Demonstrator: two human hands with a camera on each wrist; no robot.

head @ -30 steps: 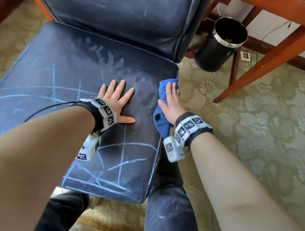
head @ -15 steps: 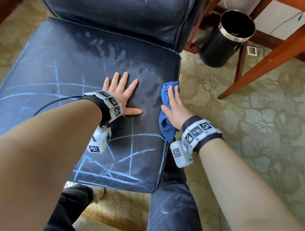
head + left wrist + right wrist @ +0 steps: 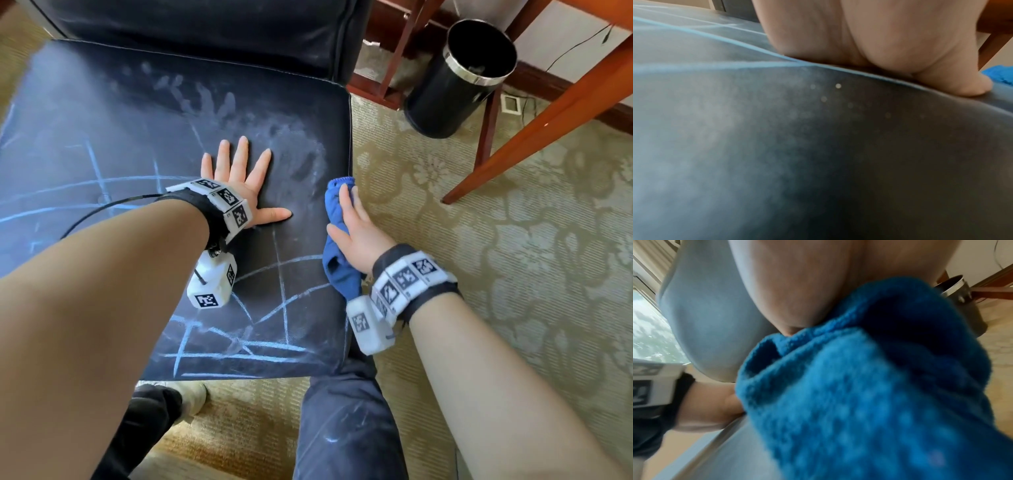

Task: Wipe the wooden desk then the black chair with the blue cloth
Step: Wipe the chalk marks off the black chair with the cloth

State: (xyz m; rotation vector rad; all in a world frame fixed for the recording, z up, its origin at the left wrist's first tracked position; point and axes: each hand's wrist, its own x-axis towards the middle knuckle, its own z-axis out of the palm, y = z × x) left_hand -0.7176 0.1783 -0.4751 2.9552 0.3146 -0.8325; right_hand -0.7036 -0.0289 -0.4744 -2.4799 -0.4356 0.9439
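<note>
The black chair seat carries pale blue chalk lines and smeared dust. My left hand lies flat on it with fingers spread; the left wrist view shows the palm resting on the leather. My right hand presses the blue cloth against the seat's right side edge, fingers straight along the cloth. In the right wrist view the bunched cloth fills the frame under the palm. Only the wooden desk's legs show at the upper right.
A black waste bin with a chrome rim stands on the patterned carpet right of the chair, between desk legs. My knee in dark trousers is at the seat's front right corner. The chair back rises behind.
My right hand has slid the cloth toward me along the seat's right edge. The left hand stays flat on the seat. The view has shifted slightly.
</note>
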